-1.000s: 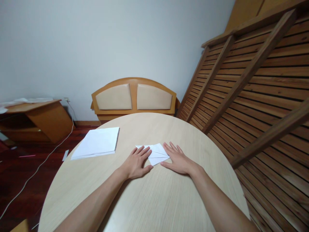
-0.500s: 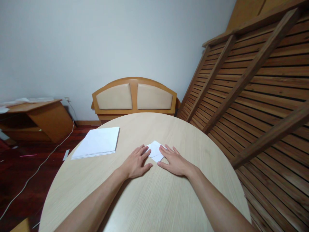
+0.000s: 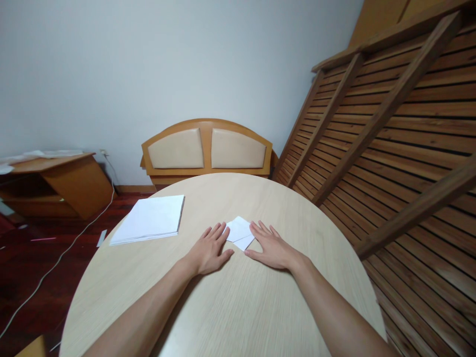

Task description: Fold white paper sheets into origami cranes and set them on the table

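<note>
A small folded piece of white paper (image 3: 240, 231) lies flat on the round wooden table (image 3: 238, 307), with a crease line running across its lower part. My left hand (image 3: 210, 250) rests palm down at its left edge, fingers spread and fingertips close to or touching the paper. On the other side, my right hand (image 3: 273, 248) lies flat with its fingers apart. Its fingertips are on the paper's right edge, and its thumb is by the bottom corner. Neither hand grips anything.
A stack of white paper sheets (image 3: 150, 218) lies at the table's left edge. Beyond the table stands a headboard (image 3: 206, 148). Wooden slatted panels (image 3: 390, 134) lean on the right. A low cabinet (image 3: 70, 183) and a white cable (image 3: 59, 260) are on the left.
Both hands have drawn slightly outward from the middle of the folded paper, so more of it shows. The paper has barely moved.
</note>
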A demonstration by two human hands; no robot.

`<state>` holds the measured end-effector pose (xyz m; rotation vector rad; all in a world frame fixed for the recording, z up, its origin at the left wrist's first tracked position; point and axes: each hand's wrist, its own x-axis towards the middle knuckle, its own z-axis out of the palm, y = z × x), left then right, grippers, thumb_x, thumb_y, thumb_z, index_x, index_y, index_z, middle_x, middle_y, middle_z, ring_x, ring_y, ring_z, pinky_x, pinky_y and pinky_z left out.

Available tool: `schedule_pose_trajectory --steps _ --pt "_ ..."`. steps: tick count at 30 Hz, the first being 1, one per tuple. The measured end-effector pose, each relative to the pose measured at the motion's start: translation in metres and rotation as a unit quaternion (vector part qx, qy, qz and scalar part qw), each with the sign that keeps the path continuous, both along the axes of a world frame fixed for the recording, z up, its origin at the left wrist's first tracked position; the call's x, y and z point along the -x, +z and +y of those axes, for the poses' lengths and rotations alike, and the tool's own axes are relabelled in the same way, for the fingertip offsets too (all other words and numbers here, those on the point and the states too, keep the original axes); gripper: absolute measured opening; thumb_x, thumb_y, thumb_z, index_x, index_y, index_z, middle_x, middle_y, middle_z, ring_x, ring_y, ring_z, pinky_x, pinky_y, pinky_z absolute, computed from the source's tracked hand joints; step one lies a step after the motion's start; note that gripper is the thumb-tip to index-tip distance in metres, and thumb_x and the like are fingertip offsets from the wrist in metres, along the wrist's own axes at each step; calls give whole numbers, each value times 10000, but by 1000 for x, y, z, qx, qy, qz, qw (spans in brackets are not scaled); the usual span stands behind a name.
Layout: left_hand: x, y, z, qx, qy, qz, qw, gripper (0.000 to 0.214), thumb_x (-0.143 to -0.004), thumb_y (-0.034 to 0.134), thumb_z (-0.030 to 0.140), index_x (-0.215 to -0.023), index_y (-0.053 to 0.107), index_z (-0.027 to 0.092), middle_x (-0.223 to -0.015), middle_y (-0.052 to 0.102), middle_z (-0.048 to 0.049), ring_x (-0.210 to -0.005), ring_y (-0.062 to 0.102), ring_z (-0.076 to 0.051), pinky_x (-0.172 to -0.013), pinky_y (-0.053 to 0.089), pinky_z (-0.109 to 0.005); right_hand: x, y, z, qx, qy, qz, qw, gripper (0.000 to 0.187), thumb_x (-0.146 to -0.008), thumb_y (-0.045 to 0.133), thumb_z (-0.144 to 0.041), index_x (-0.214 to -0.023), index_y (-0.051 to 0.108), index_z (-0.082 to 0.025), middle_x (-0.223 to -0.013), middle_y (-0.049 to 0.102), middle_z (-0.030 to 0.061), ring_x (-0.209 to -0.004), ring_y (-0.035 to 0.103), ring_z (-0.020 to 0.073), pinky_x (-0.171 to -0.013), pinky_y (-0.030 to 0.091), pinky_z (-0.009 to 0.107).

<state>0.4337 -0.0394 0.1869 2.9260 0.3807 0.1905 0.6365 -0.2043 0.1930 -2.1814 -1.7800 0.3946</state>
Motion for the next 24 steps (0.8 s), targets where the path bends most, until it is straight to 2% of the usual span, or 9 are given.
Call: schedule_pose_trajectory --steps 3,6,10,16,18,21,24 --pt "0 0 0 -5 2 6 1000 727 -980 353 573 -1542 277 118 -1616 210 -161 -1508 162 -298 -1209 181 -484 6 1 2 -39 37 -1 999 929 -883 485 -701 -1581 167 -176 -1639 168 95 -1525 67 285 -1229 32 499" --pt "0 1 0 -14 2 16 1000 736 -980 340 581 -1542 275 111 -1615 209 -160 -1509 158 -286 -1212 183 -468 12 2 6 -56 78 11 995 826 -910 494 -649 -1566 248 -212 -1621 244 79 -1518 130 271 -1231 50 496" --pt "0 0 -1 -29 38 19 999 744 -977 337 578 -1533 290 87 -1605 234 -180 -1498 200 -307 -1202 206 -493 14 2 8 -50 77 26 995 829 -917 474 -660 -1564 249 -194 -1619 238 103 -1508 180 280 -1225 96 514" --pt "0 -1 -5 -55 113 5 992 774 -966 364 550 -1488 330 -21 -1560 290 -265 -1479 234 -363 -1195 198 -542 13 2 8 -52 69 27 996 809 -918 497 -644 -1555 277 -195 -1610 261 106 -1502 203 277 -1220 120 524" --pt "0 2 -5 -58 77 -18 995 773 -954 407 536 -1513 293 14 -1586 246 -236 -1491 201 -346 -1200 199 -532 12 2 7 -58 66 26 996 792 -918 517 -625 -1548 299 -196 -1601 289 108 -1496 223 278 -1216 134 528" --pt "1 4 -3 -40 -13 -43 998 738 -955 439 506 -1549 246 113 -1621 198 -157 -1501 194 -299 -1200 238 -492 13 4 7 -77 66 23 995 744 -918 548 -589 -1526 355 -207 -1575 350 114 -1479 271 288 -1207 160 534" --pt "0 1 1 -11 -29 -44 999 664 -967 438 500 -1523 334 153 -1593 300 -145 -1475 276 -311 -1179 289 -504 14 8 8 -109 69 15 992 598 -934 566 -518 -1452 481 -233 -1498 482 107 -1436 362 299 -1185 217 536"
